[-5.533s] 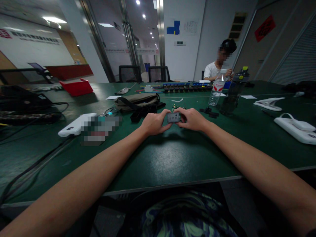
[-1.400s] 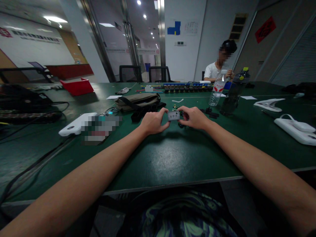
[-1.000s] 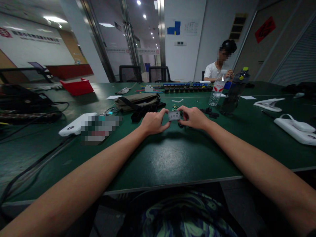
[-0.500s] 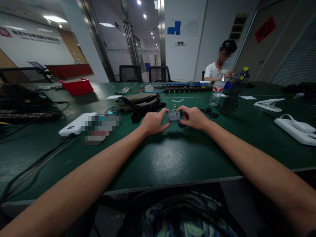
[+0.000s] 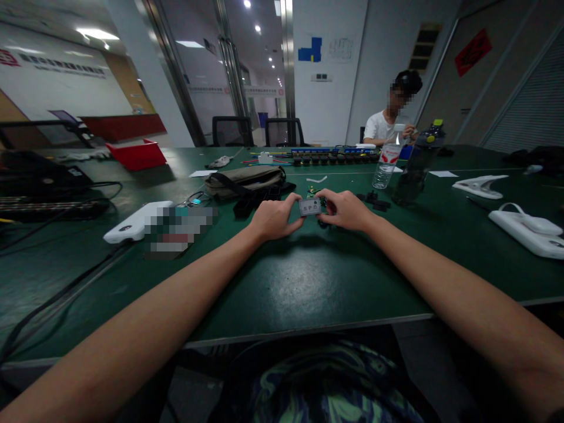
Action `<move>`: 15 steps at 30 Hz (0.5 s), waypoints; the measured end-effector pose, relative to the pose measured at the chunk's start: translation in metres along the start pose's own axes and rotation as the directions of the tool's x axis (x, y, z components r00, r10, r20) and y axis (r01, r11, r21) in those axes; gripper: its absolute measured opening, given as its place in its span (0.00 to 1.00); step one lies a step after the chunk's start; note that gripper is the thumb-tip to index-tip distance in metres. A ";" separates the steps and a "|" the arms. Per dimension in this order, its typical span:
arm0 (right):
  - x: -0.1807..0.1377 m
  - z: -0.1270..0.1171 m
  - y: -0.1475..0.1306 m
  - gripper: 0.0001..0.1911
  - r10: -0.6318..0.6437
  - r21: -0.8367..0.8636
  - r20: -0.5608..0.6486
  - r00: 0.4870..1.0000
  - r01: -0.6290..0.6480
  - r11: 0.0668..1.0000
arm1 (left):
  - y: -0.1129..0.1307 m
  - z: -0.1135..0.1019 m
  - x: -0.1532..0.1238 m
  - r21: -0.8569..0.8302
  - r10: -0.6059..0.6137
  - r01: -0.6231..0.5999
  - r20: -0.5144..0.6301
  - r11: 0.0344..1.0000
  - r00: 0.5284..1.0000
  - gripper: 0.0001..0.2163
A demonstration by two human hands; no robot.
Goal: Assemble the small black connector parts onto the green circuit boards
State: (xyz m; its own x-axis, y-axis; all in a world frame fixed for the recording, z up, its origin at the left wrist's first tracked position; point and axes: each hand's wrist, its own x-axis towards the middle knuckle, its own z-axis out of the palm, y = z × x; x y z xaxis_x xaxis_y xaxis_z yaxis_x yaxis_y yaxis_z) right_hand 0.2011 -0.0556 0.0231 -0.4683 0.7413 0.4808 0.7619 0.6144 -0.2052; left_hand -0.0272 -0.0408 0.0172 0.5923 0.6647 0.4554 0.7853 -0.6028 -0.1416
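Between my two hands, a little above the table, is a small grey rectangular block [image 5: 310, 207] with the letters "SPD" on the face turned to me. My left hand [image 5: 275, 217] pinches its left end between thumb and fingers. On its right end are the fingertips of my right hand [image 5: 348, 210], closed around the edge. Small green and black parts [image 5: 314, 190] lie just behind the block, partly hidden by it and my hand. Several black pieces [image 5: 374, 201] lie right of my right hand. Behind my left hand are black open trays [image 5: 255, 202].
A grey-brown pouch [image 5: 247, 181] lies beyond my left hand on the green table [image 5: 291, 294]. A clear bottle [image 5: 385, 167] and a dark bottle [image 5: 416, 167] stand at right. White devices [image 5: 138, 222] lie left and right. A person [image 5: 383, 126] sits across the table.
The block has tilted slightly in my fingers, and its lettering now reads more clearly. My hands stay in nearly the same place, both still holding it.
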 end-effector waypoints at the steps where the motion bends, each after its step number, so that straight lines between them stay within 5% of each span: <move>1: 0.000 0.000 0.000 0.19 -0.001 -0.003 0.000 1.000 0.001 1.000 | 0.000 0.000 0.000 0.002 0.001 -0.001 -0.002 1.000 1.000 0.23; 15: 0.001 0.001 0.001 0.19 -0.011 -0.004 0.002 1.000 0.011 1.000 | -0.001 0.002 0.000 0.000 0.010 -0.010 -0.004 1.000 1.000 0.23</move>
State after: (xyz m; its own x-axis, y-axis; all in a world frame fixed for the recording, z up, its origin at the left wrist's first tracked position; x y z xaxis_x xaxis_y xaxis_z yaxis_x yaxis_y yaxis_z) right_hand 0.2011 -0.0544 0.0225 -0.4776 0.7348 0.4816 0.7585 0.6215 -0.1960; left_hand -0.0274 -0.0394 0.0161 0.5992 0.6573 0.4571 0.7796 -0.6090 -0.1462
